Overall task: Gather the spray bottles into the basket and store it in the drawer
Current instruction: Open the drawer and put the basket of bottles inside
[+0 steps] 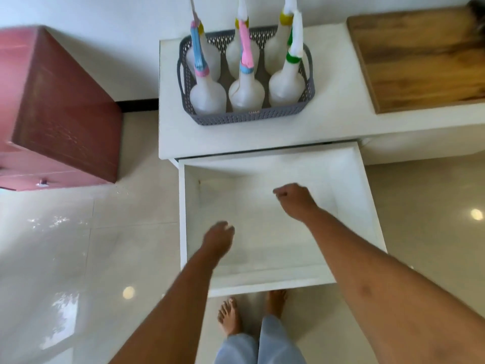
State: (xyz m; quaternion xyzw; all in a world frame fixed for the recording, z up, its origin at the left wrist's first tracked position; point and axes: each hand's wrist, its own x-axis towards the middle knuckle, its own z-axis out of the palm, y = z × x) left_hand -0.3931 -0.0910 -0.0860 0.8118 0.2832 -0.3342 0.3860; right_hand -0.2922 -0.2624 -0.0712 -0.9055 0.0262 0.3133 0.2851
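A grey perforated basket stands on the white cabinet top with several translucent spray bottles upright inside it, their nozzles pink, blue, yellow and green. Below it the white drawer is pulled out, and its inside is bare. Both arms reach out over the drawer. My right hand hovers above the drawer's middle with its fingers curled and nothing in it. My left hand is over the drawer's left part, blurred, its fingers bent downward and holding nothing. Neither hand touches the basket.
A pink-red cabinet stands at the left on the glossy tiled floor. A wooden board lies on the white surface at the right. My bare feet are just in front of the drawer.
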